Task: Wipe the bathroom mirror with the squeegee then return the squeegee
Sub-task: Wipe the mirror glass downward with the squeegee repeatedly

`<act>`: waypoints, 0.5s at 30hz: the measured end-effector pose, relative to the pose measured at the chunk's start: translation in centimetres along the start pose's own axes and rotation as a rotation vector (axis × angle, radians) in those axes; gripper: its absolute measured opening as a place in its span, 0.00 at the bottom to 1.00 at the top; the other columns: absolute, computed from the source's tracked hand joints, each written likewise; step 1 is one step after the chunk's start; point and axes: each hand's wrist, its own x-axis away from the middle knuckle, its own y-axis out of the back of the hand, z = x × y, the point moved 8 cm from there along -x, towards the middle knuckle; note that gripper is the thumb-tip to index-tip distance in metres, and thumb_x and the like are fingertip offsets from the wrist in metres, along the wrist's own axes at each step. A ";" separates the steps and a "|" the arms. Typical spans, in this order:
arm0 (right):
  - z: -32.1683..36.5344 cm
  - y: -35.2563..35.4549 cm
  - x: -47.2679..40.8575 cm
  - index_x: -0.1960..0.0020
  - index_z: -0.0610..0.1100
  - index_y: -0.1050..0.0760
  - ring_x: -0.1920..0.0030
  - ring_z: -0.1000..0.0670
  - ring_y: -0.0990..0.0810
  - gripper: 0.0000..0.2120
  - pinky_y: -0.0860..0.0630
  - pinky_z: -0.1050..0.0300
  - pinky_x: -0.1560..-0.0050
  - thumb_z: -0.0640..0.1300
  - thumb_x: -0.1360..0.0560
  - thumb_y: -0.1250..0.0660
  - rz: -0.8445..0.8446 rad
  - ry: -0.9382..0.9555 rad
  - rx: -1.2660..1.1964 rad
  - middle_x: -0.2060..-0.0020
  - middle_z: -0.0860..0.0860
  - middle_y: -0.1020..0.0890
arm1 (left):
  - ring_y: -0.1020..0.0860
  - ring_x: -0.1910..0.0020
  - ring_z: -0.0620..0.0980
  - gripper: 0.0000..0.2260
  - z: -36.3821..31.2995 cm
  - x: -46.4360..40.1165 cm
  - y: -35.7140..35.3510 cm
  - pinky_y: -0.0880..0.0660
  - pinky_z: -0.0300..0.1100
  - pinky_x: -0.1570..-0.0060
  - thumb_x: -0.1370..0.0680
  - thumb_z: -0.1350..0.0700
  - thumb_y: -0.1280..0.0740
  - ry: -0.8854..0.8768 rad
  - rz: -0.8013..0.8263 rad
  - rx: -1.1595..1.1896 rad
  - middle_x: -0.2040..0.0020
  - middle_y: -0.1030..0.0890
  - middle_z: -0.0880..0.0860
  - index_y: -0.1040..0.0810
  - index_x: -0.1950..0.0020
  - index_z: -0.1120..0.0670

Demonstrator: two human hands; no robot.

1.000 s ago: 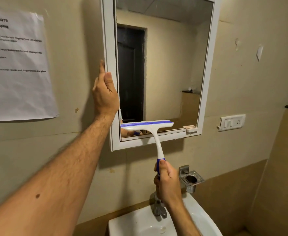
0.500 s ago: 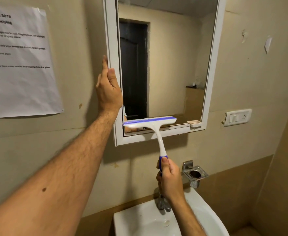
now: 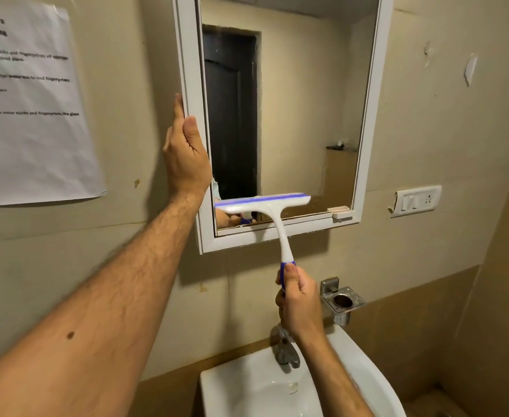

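A white-framed mirror [image 3: 370, 115] hangs on the beige wall. My left hand [image 3: 185, 155] grips its left frame edge, fingers behind the side and thumb on the front. My right hand [image 3: 299, 302] grips the blue end of the handle of a white squeegee [image 3: 272, 215]. The squeegee's head, with its blue blade strip, lies across the lower left part of the glass, just above the bottom frame. The handle slants down to the right below the mirror.
A white sink [image 3: 364, 374] with a metal tap [image 3: 286, 350] sits below. A chrome holder [image 3: 341, 302] is fixed to the wall right of my right hand. A switch plate [image 3: 415, 201] is further right. A printed paper sheet [image 3: 30, 109] hangs at the left.
The squeegee head has stayed near the bottom of the glass, slipping only slightly lower. The view has shifted a little. My left hand keeps its hold on the frame.
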 end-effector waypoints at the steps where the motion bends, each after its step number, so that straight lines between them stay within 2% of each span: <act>1: -0.6 0.2 0.5 0.63 0.43 0.30 0.75 0.52 0.37 0.21 0.40 0.58 0.73 0.60 0.24 0.44 -0.001 -0.005 0.003 0.76 0.52 0.35 | 0.26 0.42 0.39 0.19 0.0 0.0 0.0 0.40 0.15 0.49 0.15 0.53 0.47 -0.007 -0.003 0.004 0.34 0.23 0.55 0.34 0.25 0.55; 4: -1.1 0.7 1.3 0.63 0.41 0.30 0.74 0.51 0.37 0.23 0.40 0.56 0.72 0.61 0.25 0.43 0.012 -0.019 0.016 0.76 0.51 0.35 | 0.27 0.41 0.46 0.19 0.2 0.0 0.0 0.40 0.15 0.49 0.15 0.53 0.47 -0.022 -0.008 0.010 0.35 0.23 0.57 0.34 0.25 0.55; 6: 0.6 0.7 0.8 0.62 0.42 0.29 0.76 0.52 0.38 0.23 0.41 0.59 0.74 0.60 0.22 0.44 0.013 -0.022 -0.023 0.76 0.51 0.35 | 0.27 0.41 0.45 0.19 0.3 0.1 -0.1 0.40 0.15 0.50 0.15 0.53 0.47 -0.010 -0.002 0.010 0.35 0.23 0.57 0.34 0.25 0.55; 8: 3.2 0.5 -0.4 0.60 0.43 0.29 0.78 0.53 0.39 0.20 0.40 0.60 0.76 0.57 0.19 0.45 0.020 -0.012 -0.066 0.76 0.50 0.34 | 0.27 0.43 0.36 0.19 0.2 0.2 -0.1 0.40 0.14 0.51 0.15 0.53 0.47 0.008 0.017 0.015 0.35 0.23 0.58 0.35 0.24 0.55; 11: 5.5 0.0 -1.9 0.58 0.41 0.29 0.78 0.54 0.38 0.21 0.40 0.60 0.77 0.57 0.19 0.46 0.044 0.013 -0.064 0.75 0.50 0.33 | 0.31 0.54 0.22 0.19 0.3 0.3 -0.2 0.38 0.14 0.56 0.15 0.54 0.47 0.029 0.025 0.025 0.35 0.23 0.58 0.36 0.24 0.55; 15: 3.5 -0.3 -1.3 0.60 0.42 0.30 0.77 0.52 0.38 0.21 0.40 0.59 0.75 0.57 0.19 0.46 0.026 0.026 -0.012 0.76 0.50 0.34 | 0.33 0.53 0.18 0.19 0.5 0.4 -0.4 0.37 0.14 0.57 0.15 0.54 0.47 0.020 0.023 0.044 0.35 0.23 0.59 0.36 0.24 0.56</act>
